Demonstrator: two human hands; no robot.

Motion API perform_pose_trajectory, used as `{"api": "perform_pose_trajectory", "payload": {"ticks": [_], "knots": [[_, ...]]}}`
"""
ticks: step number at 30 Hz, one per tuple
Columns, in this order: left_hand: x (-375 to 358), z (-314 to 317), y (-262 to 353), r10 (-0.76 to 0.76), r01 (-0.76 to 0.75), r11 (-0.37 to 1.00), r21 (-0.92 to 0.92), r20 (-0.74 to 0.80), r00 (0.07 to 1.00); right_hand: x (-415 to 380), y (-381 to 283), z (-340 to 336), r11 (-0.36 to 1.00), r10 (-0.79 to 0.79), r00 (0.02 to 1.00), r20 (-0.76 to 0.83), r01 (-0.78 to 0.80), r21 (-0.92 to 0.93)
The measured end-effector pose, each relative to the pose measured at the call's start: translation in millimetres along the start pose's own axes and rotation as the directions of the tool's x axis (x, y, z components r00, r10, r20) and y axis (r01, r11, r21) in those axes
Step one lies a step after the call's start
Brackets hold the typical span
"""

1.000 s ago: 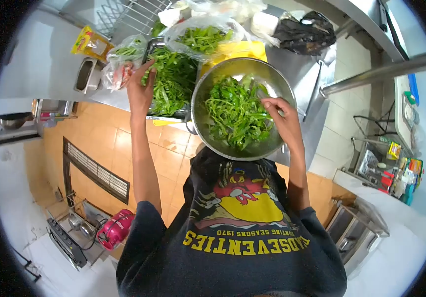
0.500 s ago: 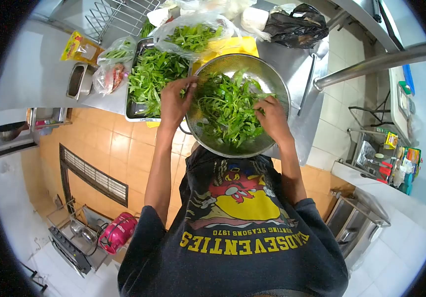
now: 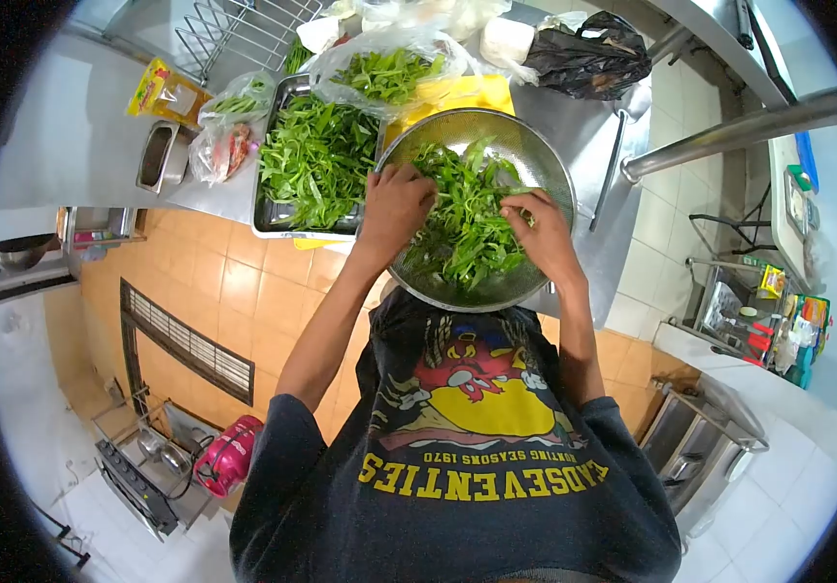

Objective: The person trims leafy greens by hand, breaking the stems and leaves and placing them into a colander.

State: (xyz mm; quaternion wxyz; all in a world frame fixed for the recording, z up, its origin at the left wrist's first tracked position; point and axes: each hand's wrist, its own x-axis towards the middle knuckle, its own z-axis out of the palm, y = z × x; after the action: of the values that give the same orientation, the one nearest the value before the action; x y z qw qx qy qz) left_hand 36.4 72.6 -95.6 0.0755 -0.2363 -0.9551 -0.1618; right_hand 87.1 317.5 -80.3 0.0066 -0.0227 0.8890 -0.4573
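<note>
A round metal mesh strainer [image 3: 556, 175] holds a heap of long-leaved leafy greens [image 3: 472, 233] that look like water spinach. My left hand [image 3: 399, 206] is inside the strainer's left rim, its fingers curled down onto the greens. Over the right side of the heap, my right hand [image 3: 542, 231] pinches a piece of the greens between thumb and fingers. Left of the strainer stands a rectangular metal tray [image 3: 273, 216] full of similar leaves. Behind it, a clear plastic bag [image 3: 336, 83] holds more greens.
Yellow material [image 3: 481, 94] lies behind the strainer. A black plastic bag [image 3: 588, 58] and a long-handled utensil [image 3: 609, 167] are at the right. To the left are a small metal container [image 3: 156, 155], a yellow packet [image 3: 164, 92] and a wire rack [image 3: 243, 34].
My left hand has moved right, from the strainer's left rim onto the greens inside. My right hand stays at the heap's right side, its fingers shifted slightly.
</note>
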Motion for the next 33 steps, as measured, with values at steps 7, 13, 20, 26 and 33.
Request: {"api": "perform_pose_trajectory", "payload": {"ticks": [7,13,20,26,33], "knots": [[9.7,-61.6,14.6,-0.286,0.281,0.631,-0.723,0.12,0.951,1.3,-12.9,-12.7,0.986,0.016,1.0,0.002,-0.016,0.165],[8.7,-48.1,23.4,-0.27,0.308,0.19,-0.932,0.252,0.929,8.5,-44.6,-19.5,0.969,-0.052,0.999,-0.012,0.054,0.24],[7.2,-41.8,43.3,-0.298,0.36,0.093,-0.928,0.319,0.9,4.9,-37.4,-11.3,0.952,0.029,0.997,0.074,-0.05,0.302],[3.3,-28.0,44.0,-0.236,0.338,0.025,-0.941,0.323,0.916,6.9,-43.6,-6.6,0.927,0.058,0.995,0.084,-0.085,0.366],[5.3,-29.5,54.2,-0.289,0.301,0.091,-0.949,0.264,0.92,11.7,-38.2,2.0,0.88,0.041,0.993,0.113,-0.089,0.466]]}}
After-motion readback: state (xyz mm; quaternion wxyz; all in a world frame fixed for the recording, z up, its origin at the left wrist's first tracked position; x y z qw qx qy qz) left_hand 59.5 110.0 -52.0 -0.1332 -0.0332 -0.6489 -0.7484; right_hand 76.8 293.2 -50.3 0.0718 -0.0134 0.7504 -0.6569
